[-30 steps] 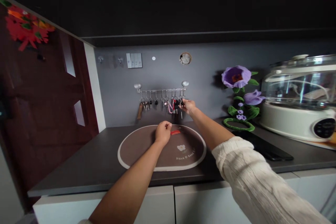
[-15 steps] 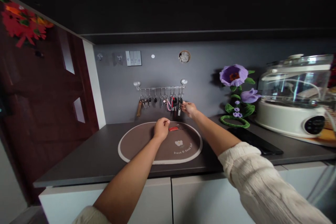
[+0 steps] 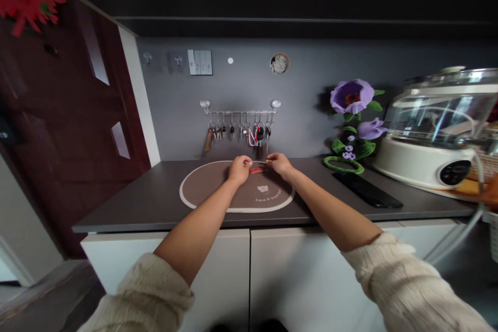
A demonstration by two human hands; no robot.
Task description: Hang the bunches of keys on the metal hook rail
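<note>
Contents of either pinch: cannot tell; fingertips of left hand (image 3: 240, 169) and right hand (image 3: 279, 165) drawn close together. Keys (image 3: 232, 131) on rack (image 3: 251, 112): overlapping, too bunched to count. Red flowers (image 3: 27, 0): cut off at upper left. Counted: one mat (image 3: 212, 189); one red tag (image 3: 256, 170), lying on the mat near its far edge, between both hands; two wall hooks (image 3: 178, 61). Versus earlier frame: right hand down from rack's right end to mat's far edge; left hand still beside red tag.

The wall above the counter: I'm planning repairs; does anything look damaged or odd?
Yes, the round hole above the right end of the key rail: pale, crumpled material fills it, unlike the plain grey wall around it.
</note>
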